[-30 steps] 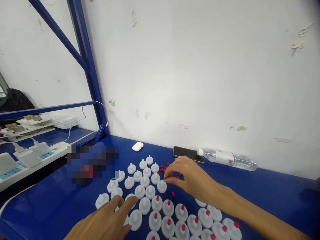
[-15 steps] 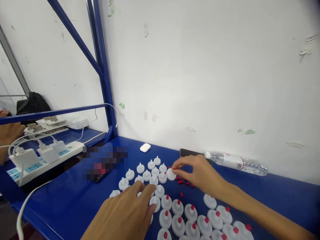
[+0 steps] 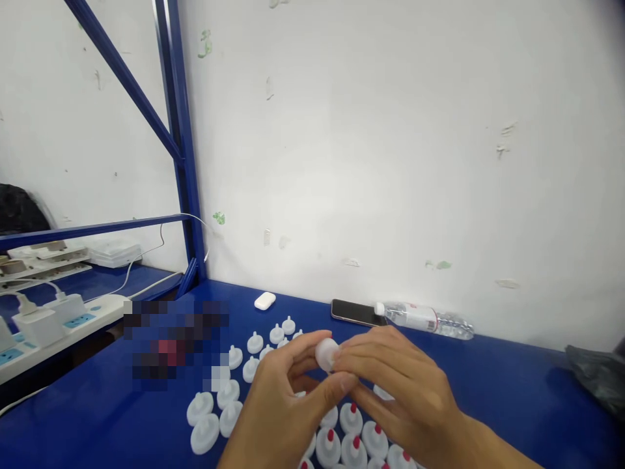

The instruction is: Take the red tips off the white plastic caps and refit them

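Note:
My left hand (image 3: 297,397) is closed round a white round cap (image 3: 326,355), held above the blue table. Pressed against the right side of that same cap are the closed fingers of my right hand (image 3: 390,384), which hide its nozzle. On the left stand several white caps with bare nozzles (image 3: 205,432). Below my hands sit several white caps with red tips (image 3: 355,449). The loose red pieces seen earlier are hidden behind my hands.
A phone (image 3: 356,312) and a clear bottle (image 3: 430,320) lie near the wall. A small white case (image 3: 265,300) is at the back. Power strips (image 3: 97,316) and a blue frame post (image 3: 183,163) are left; a dark bag (image 3: 598,374) is right.
My left hand has risen off the caps and moved right. The white cap is now lifted between both hands. The view has turned to the right.

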Demonstrator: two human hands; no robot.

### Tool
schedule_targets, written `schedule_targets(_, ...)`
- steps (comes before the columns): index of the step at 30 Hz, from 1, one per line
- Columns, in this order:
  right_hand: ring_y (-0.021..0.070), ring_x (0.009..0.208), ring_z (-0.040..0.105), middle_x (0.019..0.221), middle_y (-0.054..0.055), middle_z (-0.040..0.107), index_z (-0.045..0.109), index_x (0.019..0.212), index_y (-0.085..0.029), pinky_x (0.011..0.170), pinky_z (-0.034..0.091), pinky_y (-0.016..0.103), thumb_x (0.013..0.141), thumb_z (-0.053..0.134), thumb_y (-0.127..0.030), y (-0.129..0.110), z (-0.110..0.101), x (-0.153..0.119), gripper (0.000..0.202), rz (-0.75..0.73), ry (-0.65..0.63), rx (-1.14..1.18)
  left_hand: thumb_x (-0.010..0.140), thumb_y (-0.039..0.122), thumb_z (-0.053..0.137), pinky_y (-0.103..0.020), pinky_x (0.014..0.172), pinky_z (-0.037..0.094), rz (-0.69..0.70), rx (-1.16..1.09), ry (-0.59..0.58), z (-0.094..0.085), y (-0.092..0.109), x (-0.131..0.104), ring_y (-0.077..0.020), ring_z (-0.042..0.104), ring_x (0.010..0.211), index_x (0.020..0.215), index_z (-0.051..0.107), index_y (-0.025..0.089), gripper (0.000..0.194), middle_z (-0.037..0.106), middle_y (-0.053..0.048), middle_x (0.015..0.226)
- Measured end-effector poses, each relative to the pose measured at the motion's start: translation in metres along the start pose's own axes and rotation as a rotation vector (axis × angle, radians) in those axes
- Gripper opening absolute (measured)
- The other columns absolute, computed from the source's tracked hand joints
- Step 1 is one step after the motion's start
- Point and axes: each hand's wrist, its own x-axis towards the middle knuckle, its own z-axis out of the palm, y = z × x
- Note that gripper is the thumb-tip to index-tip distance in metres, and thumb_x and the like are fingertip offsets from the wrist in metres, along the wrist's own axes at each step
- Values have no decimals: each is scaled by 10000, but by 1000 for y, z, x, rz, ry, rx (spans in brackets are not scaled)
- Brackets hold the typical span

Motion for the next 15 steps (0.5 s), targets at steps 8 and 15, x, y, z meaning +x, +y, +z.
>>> schedule_targets(8, 152, 832, 676, 895, 13, 732, 667, 1028, -203, 796, 539, 313, 879, 710, -83, 2, -2, 0, 196, 90, -2, 132, 659, 233, 834, -232, 609, 521, -44, -64, -10, 4, 6, -1, -221, 727, 906, 1121, 700, 148, 488, 791, -86, 1020)
schedule_targets(15, 138, 785, 665, 852, 5, 716, 677, 966, -224, 751, 549, 283, 891, 712, -128, -2, -7, 4, 127, 136, -37, 197, 601, 127, 694, -180, 458, 288, -21, -43, 21, 13, 16, -4, -59, 422, 528, 643, 657, 136, 56, 595, 25, 606)
